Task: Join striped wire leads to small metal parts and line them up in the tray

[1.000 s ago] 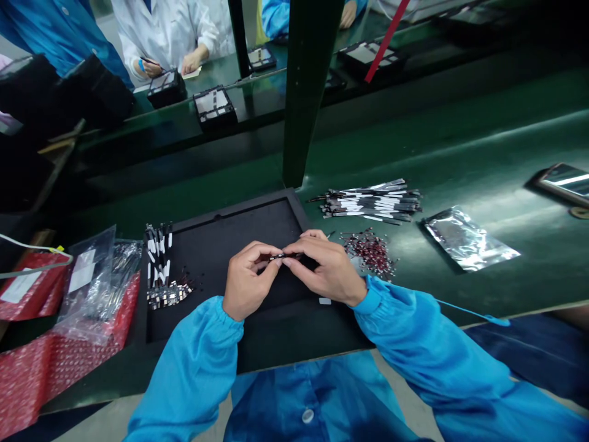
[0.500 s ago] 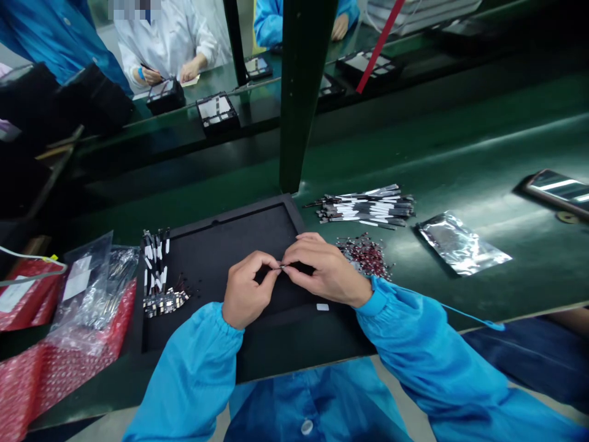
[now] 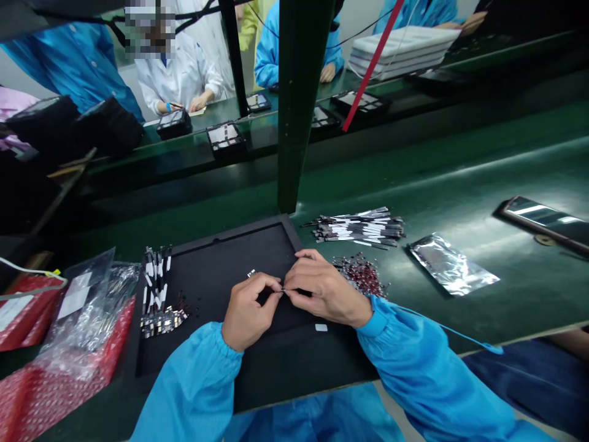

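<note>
Over the black tray (image 3: 221,258), my left hand (image 3: 251,307) and my right hand (image 3: 324,288) meet fingertip to fingertip. Each pinches at a tiny part between them, too small to name. Just behind my left hand a small silvery piece (image 3: 251,272) lies on the tray. Black and white strips (image 3: 156,279) and a cluster of small metallic pieces (image 3: 163,322) rest at the tray's left side. Beyond my right hand are a pile of small dark red parts (image 3: 361,273) and a bundle of black and white strips (image 3: 359,227).
A green post (image 3: 299,110) rises behind the tray. To the right lie a silver bag (image 3: 451,264) and a phone (image 3: 547,221). Red bubble wrap (image 3: 59,393) and clear bags (image 3: 87,313) are at the left. People sit across the bench. A white label (image 3: 321,328) lies near the front edge.
The view has tilted up, so the bench appears lower. The small silvery piece behind my left hand now shows on the tray. Both hands keep their pinch, fingertips still together.
</note>
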`<control>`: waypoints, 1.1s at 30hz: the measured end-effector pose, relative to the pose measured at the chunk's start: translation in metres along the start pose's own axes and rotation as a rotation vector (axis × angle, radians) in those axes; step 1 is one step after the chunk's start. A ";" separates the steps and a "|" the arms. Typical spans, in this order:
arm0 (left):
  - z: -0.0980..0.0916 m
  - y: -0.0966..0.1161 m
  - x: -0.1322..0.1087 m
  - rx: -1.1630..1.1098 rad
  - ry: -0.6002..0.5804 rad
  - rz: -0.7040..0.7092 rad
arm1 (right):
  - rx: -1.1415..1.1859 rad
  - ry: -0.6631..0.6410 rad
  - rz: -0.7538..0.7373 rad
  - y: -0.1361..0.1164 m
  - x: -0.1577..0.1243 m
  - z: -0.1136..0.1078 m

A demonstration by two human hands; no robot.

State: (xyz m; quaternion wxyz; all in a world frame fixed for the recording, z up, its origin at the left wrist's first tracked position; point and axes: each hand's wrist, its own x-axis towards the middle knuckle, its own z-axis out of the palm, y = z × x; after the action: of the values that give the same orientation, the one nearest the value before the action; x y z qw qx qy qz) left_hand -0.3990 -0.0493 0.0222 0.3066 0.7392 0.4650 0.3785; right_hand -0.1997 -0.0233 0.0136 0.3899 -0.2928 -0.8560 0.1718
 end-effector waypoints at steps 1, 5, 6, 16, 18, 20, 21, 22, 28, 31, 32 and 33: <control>0.000 0.001 0.000 0.014 0.003 0.013 | -0.010 -0.006 0.003 0.000 0.000 0.001; -0.003 0.002 0.003 0.064 0.064 0.074 | -0.123 0.009 -0.006 -0.003 0.000 -0.001; -0.003 0.002 0.004 0.063 0.093 0.057 | -0.169 0.040 -0.013 -0.005 0.000 -0.003; -0.005 -0.011 0.014 -0.611 0.187 -0.459 | -0.572 0.440 0.471 0.020 -0.039 -0.083; -0.006 -0.011 0.015 -0.623 0.182 -0.483 | -0.590 0.159 0.582 0.045 -0.056 -0.092; -0.007 -0.011 0.015 -0.651 0.190 -0.494 | -0.572 0.001 0.653 0.068 -0.070 -0.096; -0.008 -0.011 0.016 -0.679 0.195 -0.502 | -0.544 -0.044 0.662 0.077 -0.075 -0.096; -0.008 -0.010 0.016 -0.711 0.195 -0.511 | -0.511 -0.072 0.660 0.084 -0.078 -0.096; -0.008 -0.004 0.016 -0.790 0.105 -0.557 | -0.399 -0.167 0.615 0.100 -0.076 -0.094; -0.005 -0.003 0.015 -0.745 0.098 -0.536 | -0.397 -0.208 0.562 0.099 -0.075 -0.095; -0.004 -0.004 0.014 -0.726 0.105 -0.525 | -0.396 -0.204 0.541 0.098 -0.075 -0.095; -0.004 -0.004 0.014 -0.706 0.119 -0.511 | -0.394 -0.195 0.525 0.097 -0.075 -0.096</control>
State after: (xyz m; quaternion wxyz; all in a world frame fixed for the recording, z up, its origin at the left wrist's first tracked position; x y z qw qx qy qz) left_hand -0.3999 -0.0342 0.0247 0.5970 0.4273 0.4917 0.4683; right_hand -0.0505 0.0097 -0.0184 0.1846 -0.5548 -0.8016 0.1248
